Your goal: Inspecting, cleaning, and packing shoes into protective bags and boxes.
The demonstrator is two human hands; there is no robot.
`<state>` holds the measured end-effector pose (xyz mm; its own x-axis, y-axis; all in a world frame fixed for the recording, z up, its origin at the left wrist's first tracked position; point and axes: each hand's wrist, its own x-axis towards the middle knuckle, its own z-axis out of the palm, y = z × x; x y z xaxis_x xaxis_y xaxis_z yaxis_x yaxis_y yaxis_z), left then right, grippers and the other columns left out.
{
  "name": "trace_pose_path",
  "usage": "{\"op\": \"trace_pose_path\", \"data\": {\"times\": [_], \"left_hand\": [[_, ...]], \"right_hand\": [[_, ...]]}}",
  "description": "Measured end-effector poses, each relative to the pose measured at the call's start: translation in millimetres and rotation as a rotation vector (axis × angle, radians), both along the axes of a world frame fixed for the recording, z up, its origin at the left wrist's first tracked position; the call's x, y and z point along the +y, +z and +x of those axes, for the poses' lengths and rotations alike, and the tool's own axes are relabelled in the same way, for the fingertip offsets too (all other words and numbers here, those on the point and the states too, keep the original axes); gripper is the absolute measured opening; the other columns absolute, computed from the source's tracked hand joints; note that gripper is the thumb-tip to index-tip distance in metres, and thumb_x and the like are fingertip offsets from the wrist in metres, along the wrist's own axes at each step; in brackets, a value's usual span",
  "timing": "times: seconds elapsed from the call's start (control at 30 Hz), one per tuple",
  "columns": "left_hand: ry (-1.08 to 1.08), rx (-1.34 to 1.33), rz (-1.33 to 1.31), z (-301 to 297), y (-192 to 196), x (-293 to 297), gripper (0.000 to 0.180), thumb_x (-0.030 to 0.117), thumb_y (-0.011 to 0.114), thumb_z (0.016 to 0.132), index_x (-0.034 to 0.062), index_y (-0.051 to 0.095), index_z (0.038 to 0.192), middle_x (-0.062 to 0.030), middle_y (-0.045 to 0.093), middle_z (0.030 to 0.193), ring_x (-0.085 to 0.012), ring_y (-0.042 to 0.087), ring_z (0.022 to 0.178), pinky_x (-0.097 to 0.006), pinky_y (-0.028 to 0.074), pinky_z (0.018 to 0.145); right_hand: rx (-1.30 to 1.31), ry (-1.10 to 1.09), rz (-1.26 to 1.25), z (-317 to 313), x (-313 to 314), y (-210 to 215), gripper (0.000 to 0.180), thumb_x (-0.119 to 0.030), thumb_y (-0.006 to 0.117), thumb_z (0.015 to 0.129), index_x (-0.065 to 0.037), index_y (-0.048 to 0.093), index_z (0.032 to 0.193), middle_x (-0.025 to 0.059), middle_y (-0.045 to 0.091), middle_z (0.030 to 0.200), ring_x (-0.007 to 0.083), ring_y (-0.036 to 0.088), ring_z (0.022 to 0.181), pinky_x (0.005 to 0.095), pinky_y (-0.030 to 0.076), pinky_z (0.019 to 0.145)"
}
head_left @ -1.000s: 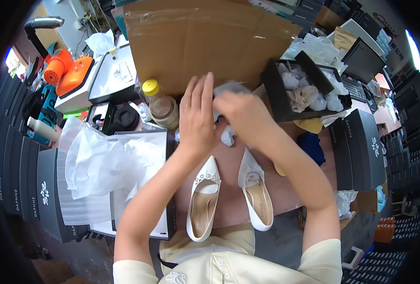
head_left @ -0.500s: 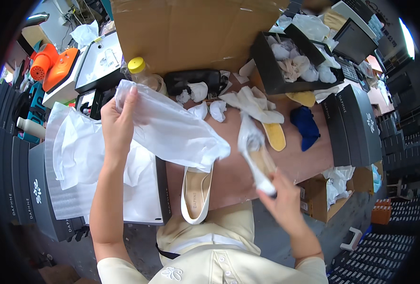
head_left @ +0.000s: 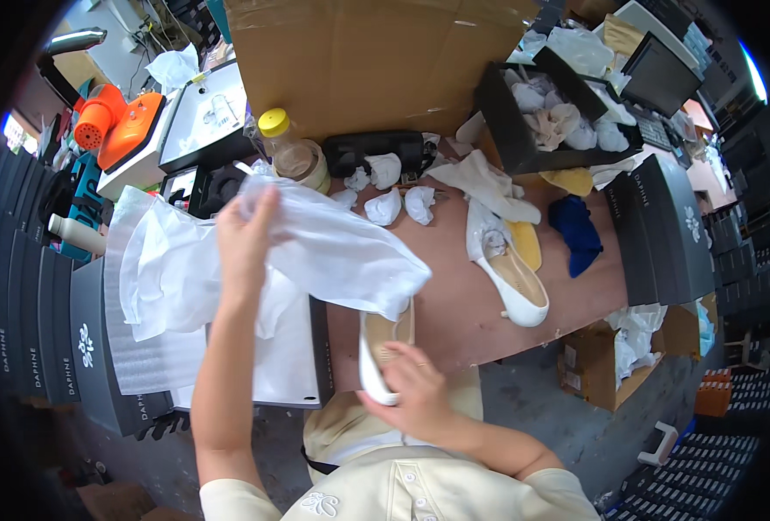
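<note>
My left hand (head_left: 248,227) is closed on the gathered end of a thin white shoe bag (head_left: 342,247), raised over the table's left part. The bag's far end hangs over one end of a white shoe (head_left: 371,360), hiding that part. At the table's front edge my right hand (head_left: 415,395) grips this shoe's near end, fingers over the beige insole. Its mate, a white shoe (head_left: 528,300) with clear crumpled wrap inside, rests on the table to the right, apart from both hands. An open shoe box (head_left: 320,347) with white tissue paper (head_left: 155,273) lies left.
Crumpled paper balls (head_left: 383,208), a jar with a yellow lid (head_left: 274,123) and a black case (head_left: 372,143) are at the back. Right of the far shoe lie a navy cloth (head_left: 576,234) and a white cloth (head_left: 489,187). Shoe boxes (head_left: 663,226) stand at the right edge.
My right hand has set the wrapped-inside shoe down at the right and moved left onto the other shoe. My left hand still holds the bag up. The whole view has shifted slightly.
</note>
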<state>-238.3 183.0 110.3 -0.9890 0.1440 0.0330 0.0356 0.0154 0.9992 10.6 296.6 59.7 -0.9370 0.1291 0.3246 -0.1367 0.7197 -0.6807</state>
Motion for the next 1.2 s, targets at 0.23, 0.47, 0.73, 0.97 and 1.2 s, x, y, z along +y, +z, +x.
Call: {"op": "trace_pose_path", "data": {"times": [0.23,0.47,0.73,0.97,1.2], "left_hand": [[0.062,-0.009,-0.205,10,-66,80,0.023,0.020,0.064,0.084,-0.0034,0.064,0.080,-0.0085,0.062,0.063,-0.0144,0.058,0.057,-0.032,0.046,0.055],[0.273,0.046,-0.139,82,-129,109,0.025,0.019,0.061,0.087,-0.0047,0.066,0.093,-0.0091,0.065,0.076,-0.0136,0.058,0.071,-0.030,0.047,0.068],[0.332,0.094,0.063,88,-147,78,0.026,0.018,0.056,0.092,-0.0044,0.059,0.106,-0.0054,0.062,0.090,-0.0105,0.053,0.079,-0.025,0.044,0.073],[0.290,0.053,0.060,105,-149,69,0.024,0.011,0.056,0.091,-0.0034,0.054,0.109,-0.0078,0.060,0.098,-0.0131,0.054,0.086,-0.027,0.044,0.078],[0.284,0.067,-0.020,107,-140,76,0.024,0.010,0.053,0.092,-0.0045,0.053,0.110,-0.0085,0.060,0.096,-0.0132,0.055,0.086,-0.026,0.044,0.078]], "right_hand": [[-0.151,0.213,-0.228,90,125,128,0.026,-0.019,0.076,0.055,-0.003,0.056,0.061,0.0086,0.060,0.071,0.0285,0.065,0.072,0.0293,0.051,0.057],[0.017,0.099,-0.144,51,101,115,0.026,-0.012,0.076,0.053,-0.004,0.052,0.062,0.0066,0.054,0.065,0.0280,0.064,0.079,0.0307,0.050,0.057],[-0.040,0.116,0.006,17,48,5,0.031,-0.022,0.075,0.062,-0.005,0.052,0.075,0.0090,0.055,0.086,0.0273,0.058,0.095,0.0342,0.050,0.063],[-0.009,-0.237,-0.221,-25,85,10,0.060,-0.031,0.067,0.079,0.004,0.045,0.122,0.0231,0.042,0.127,0.0393,0.037,0.123,0.0467,0.031,0.101],[-0.017,-0.749,-0.493,-105,84,-61,0.048,-0.022,0.063,0.084,0.011,0.047,0.115,0.0252,0.056,0.105,0.0363,0.055,0.100,0.0411,0.043,0.089]]}}
